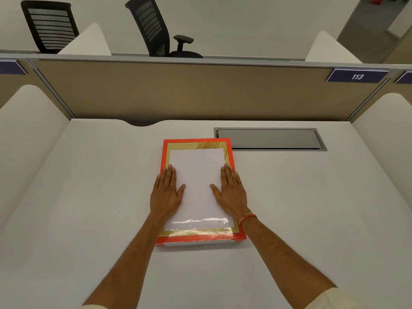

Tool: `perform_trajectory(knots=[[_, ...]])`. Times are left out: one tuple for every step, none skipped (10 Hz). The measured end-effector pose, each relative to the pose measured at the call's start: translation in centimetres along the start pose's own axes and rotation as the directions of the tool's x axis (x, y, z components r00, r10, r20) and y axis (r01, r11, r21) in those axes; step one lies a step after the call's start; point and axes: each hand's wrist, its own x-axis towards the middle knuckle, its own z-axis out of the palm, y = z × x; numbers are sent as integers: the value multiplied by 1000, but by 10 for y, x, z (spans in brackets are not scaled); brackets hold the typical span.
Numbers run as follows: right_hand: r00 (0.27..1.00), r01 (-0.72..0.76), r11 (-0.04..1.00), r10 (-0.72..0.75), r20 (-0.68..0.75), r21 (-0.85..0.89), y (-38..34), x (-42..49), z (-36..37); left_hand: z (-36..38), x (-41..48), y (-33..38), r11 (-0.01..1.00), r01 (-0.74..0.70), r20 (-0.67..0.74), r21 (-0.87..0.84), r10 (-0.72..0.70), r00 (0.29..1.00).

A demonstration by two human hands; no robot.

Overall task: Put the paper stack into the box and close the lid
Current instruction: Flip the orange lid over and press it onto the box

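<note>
A flat box with an orange rim (198,237) and a gold inner border lies in the middle of the white desk (89,197). Its glossy lid (197,221) lies flat on top, and a white sheet area, the paper stack (197,172), shows in the middle of it. My left hand (166,192) rests palm down on the lid's left side, fingers stretched forward. My right hand (229,192), with an orange thread at the wrist, rests palm down on the right side. Neither hand grips anything.
A grey cable hatch (269,139) is set into the desk just behind and right of the box. A tan partition (200,92) with a plate reading 113 (356,76) closes the back. White side dividers (26,134) flank the desk. Two black chairs (153,27) stand beyond.
</note>
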Motion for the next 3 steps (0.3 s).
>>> perform_trajectory(knots=[[1000, -13, 1000, 13, 9, 15, 1, 1, -4, -3, 1, 1, 1000, 4, -11, -24, -4, 1000], [1000, 11, 999, -10, -29, 53, 6, -3, -16, -11, 1, 8, 999, 9, -25, -52, -10, 1000], [999, 11, 998, -7, -50, 69, 16, -4, -25, -13, 1, 20, 998, 11, -52, -68, -15, 999]])
